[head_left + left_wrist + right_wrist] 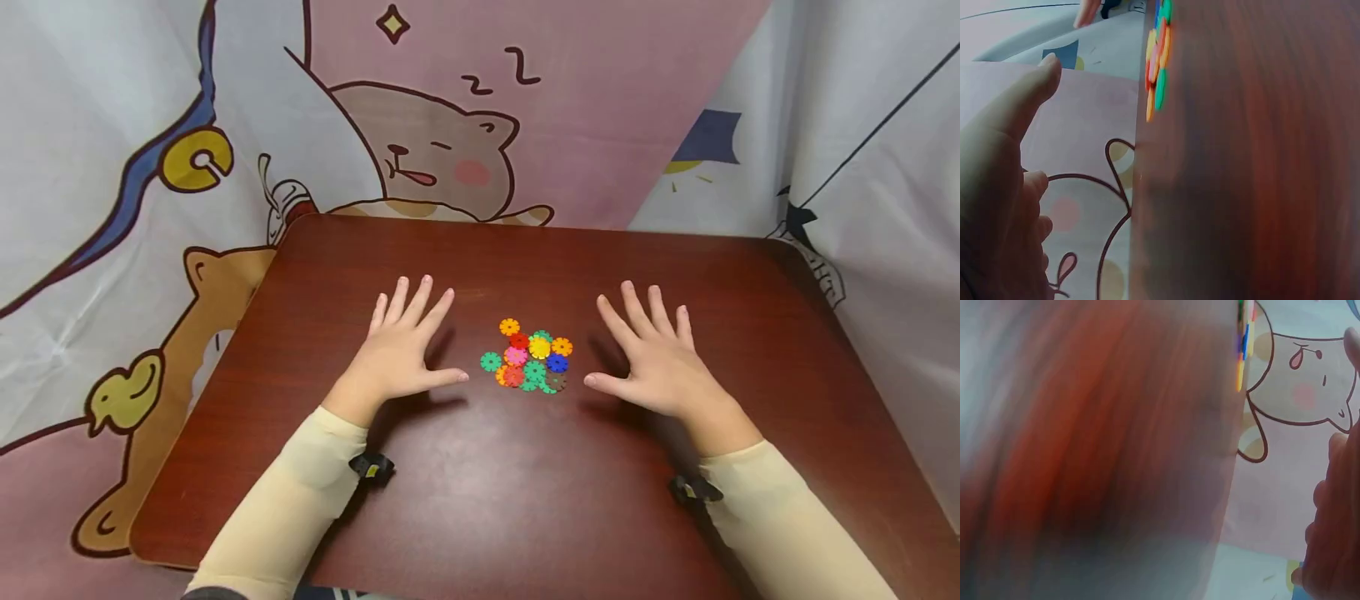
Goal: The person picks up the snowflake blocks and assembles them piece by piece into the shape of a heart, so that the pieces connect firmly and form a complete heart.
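Observation:
A small heap of notched plastic discs [535, 371] lies mid-table, in green, orange, red, pink, yellow, blue and brown. Some overlap one another; a green disc [491, 362] sits at the left edge and an orange disc [509, 327] at the far edge. My left hand [397, 354] is held to the left of the heap, fingers spread and straight, thumb pointing toward the discs. On the other side my right hand [660, 362] mirrors it, fingers fanned out. Neither hand holds anything. From the left wrist, the discs [1160, 56] appear edge-on beyond the thumb.
The discs lie on a dark red-brown wooden table [487, 483] with rounded corners. Cloth printed with cartoon bears [442, 150] hangs behind it and at both sides. Each sleeve carries a black wrist strap, the left strap [372, 468] and the right strap [696, 489].

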